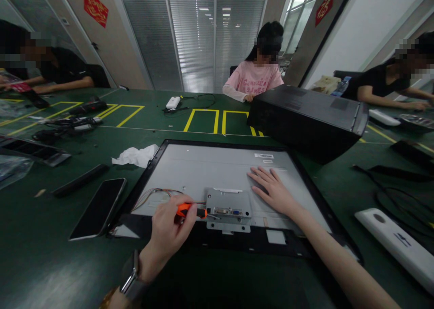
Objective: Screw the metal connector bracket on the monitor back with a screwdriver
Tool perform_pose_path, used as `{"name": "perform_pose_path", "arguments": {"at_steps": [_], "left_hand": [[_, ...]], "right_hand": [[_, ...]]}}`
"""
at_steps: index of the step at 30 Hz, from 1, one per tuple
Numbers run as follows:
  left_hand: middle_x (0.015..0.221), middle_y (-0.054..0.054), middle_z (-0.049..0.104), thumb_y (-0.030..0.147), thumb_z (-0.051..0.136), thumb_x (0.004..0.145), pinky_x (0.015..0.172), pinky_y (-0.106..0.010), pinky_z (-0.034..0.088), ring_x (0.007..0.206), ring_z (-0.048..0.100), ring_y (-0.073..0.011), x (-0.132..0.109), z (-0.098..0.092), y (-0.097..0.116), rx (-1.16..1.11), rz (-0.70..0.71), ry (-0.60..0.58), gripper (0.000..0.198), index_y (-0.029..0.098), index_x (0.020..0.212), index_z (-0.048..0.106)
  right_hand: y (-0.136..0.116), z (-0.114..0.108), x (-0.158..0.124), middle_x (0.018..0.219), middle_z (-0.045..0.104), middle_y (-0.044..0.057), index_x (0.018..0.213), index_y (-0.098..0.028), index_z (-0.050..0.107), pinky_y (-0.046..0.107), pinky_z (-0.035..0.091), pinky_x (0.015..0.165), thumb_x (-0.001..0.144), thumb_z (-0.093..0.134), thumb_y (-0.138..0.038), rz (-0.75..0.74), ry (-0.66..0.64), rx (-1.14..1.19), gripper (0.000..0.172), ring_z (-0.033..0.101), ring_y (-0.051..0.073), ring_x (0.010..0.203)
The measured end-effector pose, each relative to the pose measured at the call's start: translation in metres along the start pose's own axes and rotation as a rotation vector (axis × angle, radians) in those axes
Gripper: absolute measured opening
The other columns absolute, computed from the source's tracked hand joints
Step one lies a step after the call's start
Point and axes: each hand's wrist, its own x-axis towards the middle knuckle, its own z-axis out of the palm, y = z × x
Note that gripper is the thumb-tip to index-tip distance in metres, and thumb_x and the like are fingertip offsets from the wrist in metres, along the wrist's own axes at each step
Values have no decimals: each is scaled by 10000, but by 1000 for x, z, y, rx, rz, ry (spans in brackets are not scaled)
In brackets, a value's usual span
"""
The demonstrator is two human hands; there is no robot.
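An opened monitor panel [210,166] lies flat in front of me, its grey metal back facing up inside a black frame. On its near part sits a metal bracket box [228,200] with video ports along its near side. My left hand [171,223] is closed around an orange and black screwdriver [188,209], whose tip points right at the port side of the box. Whether the tip sits in a screw, I cannot tell. Spread flat on the panel's right half is my right hand [273,191], holding nothing. Thin wires [152,192] run left from the box.
Left of the panel lie a phone [100,207], a black bar [81,180] and crumpled tissue [135,155]. A large black case [305,119] stands behind it to the right. A white device [396,245] and cables lie at right. Several people sit around the table.
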Motion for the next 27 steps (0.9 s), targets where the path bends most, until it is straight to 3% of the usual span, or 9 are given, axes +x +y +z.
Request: {"name": "perform_pose_path", "arguments": {"at_steps": [5, 15, 27], "left_hand": [[765, -8, 654, 154, 512, 898, 591, -236, 512, 640, 653, -142, -4, 2, 3, -104, -74, -11, 77, 186, 942, 566], [899, -45, 678, 150, 461, 931, 701, -283, 543, 797, 677, -184, -14, 10, 10, -267, -114, -275, 158, 208, 1051, 545], [941, -51, 655, 157, 460, 942, 708, -294, 542, 807, 667, -193, -19, 16, 9, -326, -113, -408, 162, 215, 1082, 518]], "right_hand": [[1, 1, 0, 1535, 414, 56, 1456, -274, 428, 584, 229, 1152, 1008, 386, -435, -1, 7, 2, 478, 313, 285, 1434], [0, 0, -1, 1535, 416, 45, 1465, -300, 410, 578, 222, 1154, 1012, 361, -452, 0, 13, 20, 481, 309, 283, 1436], [1, 1, 0, 1535, 416, 55, 1453, -283, 439, 583, 214, 1153, 1007, 372, -443, -3, 6, 39, 479, 301, 284, 1438]]}}
